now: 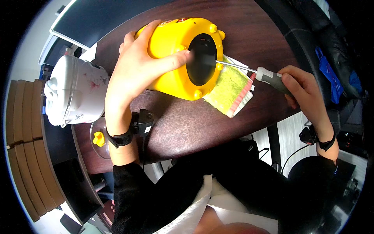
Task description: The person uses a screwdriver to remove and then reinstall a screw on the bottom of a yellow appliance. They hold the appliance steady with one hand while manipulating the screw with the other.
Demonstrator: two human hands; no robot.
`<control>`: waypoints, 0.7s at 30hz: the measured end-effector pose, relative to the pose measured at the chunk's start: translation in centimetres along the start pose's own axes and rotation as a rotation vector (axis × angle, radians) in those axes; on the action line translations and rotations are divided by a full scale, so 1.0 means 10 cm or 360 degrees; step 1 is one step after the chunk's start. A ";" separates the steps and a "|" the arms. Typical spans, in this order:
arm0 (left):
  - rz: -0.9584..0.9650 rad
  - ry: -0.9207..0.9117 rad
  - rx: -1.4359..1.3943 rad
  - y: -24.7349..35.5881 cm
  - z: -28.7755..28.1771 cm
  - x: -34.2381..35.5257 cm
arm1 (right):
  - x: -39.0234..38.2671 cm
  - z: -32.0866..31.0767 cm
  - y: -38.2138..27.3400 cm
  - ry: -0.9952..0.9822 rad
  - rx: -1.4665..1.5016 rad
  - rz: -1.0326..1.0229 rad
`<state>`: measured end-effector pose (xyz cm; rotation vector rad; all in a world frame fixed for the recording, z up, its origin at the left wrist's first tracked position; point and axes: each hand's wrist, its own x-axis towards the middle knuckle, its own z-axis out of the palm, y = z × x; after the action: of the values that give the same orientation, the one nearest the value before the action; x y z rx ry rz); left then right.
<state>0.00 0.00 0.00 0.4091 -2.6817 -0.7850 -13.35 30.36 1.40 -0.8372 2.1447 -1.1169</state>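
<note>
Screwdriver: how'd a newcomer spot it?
On the dark brown table, find the rounded yellow casing. The grey-and-white-handled screwdriver in the right hand points at its black oval base. Unlike the fuzzy yellow-green cloth nearby, it has a slim metal shaft.

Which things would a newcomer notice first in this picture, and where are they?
First comes the bright yellow object at the upper middle, under the left hand. Then comes the grey screwdriver right of it, held in the right hand, its shaft reaching the object's black end. At the left sits a white lidded container.
</note>
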 end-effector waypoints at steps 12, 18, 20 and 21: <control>0.0015 0.0025 0.0041 -0.02 0.00 0.00 | -0.04 0.00 -0.14 0.0220 -0.0630 -0.0518; 0.0025 0.0053 0.0009 -0.03 0.02 -0.01 | 0.01 -0.01 0.05 0.0161 -0.0300 -0.0468; 0.0019 0.0060 0.0029 -0.02 0.04 -0.02 | 0.07 -0.07 0.06 0.0024 0.0026 -0.0044; -0.0004 0.0062 0.0033 -0.02 0.03 -0.01 | 0.07 -0.06 0.07 -0.0018 0.0144 0.0000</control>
<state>0.03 -0.01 -0.36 0.4281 -2.6560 -0.7428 -14.41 30.41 0.96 -0.8007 2.0685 -1.1971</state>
